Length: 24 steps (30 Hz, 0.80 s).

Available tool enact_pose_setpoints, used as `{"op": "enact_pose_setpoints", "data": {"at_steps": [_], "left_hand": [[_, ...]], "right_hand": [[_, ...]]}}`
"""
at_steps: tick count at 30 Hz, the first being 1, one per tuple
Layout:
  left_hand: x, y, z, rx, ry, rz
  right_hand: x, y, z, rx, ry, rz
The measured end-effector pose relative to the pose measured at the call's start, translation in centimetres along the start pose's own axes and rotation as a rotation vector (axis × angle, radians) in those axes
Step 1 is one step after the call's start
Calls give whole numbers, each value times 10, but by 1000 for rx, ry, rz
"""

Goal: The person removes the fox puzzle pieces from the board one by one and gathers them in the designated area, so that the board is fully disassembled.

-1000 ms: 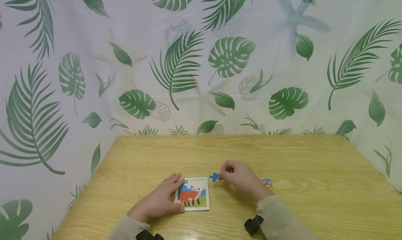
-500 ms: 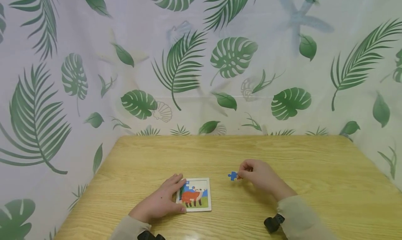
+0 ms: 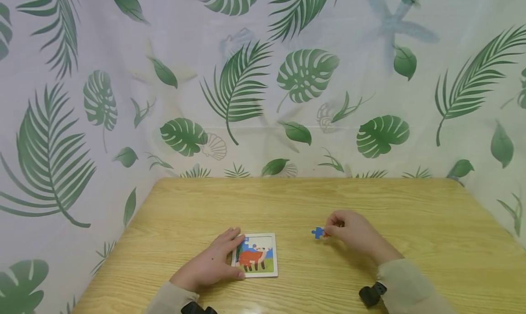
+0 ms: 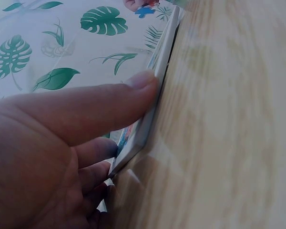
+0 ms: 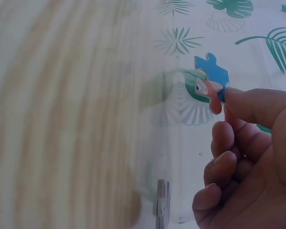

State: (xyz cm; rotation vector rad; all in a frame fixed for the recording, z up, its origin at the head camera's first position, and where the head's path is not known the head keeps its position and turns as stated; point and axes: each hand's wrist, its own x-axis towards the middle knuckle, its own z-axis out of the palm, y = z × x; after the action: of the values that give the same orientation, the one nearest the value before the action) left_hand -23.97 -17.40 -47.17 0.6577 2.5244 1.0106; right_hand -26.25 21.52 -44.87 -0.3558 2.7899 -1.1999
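Note:
A square puzzle (image 3: 255, 255) with a red, dark-legged animal lies in a white frame left of the table's middle. My left hand (image 3: 215, 261) rests at its left side, fingers at the far left corner, thumb on the near border. In the left wrist view the thumb (image 4: 109, 105) lies across the frame's edge (image 4: 145, 121). Farther right, my right hand (image 3: 357, 234) pinches a puzzle piece (image 3: 318, 232) between thumb and fingers. The right wrist view shows this puzzle piece (image 5: 217, 76) as blue with a red part and an eye, above the table.
In the right wrist view a thin, piece-like thing (image 5: 162, 204) lies edge-on at the table below the right hand. Wood-grain table (image 3: 287, 200) spreads around both hands. A leaf-printed cloth (image 3: 255, 86) hangs behind it and along its sides.
My right hand has moved right, away from the framed puzzle, carrying the puzzle piece. It now hides the loose piece seen earlier at right. The left hand stays on the frame.

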Motion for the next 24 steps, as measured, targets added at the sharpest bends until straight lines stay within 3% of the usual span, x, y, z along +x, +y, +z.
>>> {"op": "enact_pose_setpoints", "data": {"at_steps": [10, 24], "left_hand": [[1, -3, 0, -14, -10, -3], [1, -2, 0, -14, -6, -7]], "right_hand": [[-5, 8, -9, 33, -38, 63], [-3, 28, -11, -23, -40, 34]]}}
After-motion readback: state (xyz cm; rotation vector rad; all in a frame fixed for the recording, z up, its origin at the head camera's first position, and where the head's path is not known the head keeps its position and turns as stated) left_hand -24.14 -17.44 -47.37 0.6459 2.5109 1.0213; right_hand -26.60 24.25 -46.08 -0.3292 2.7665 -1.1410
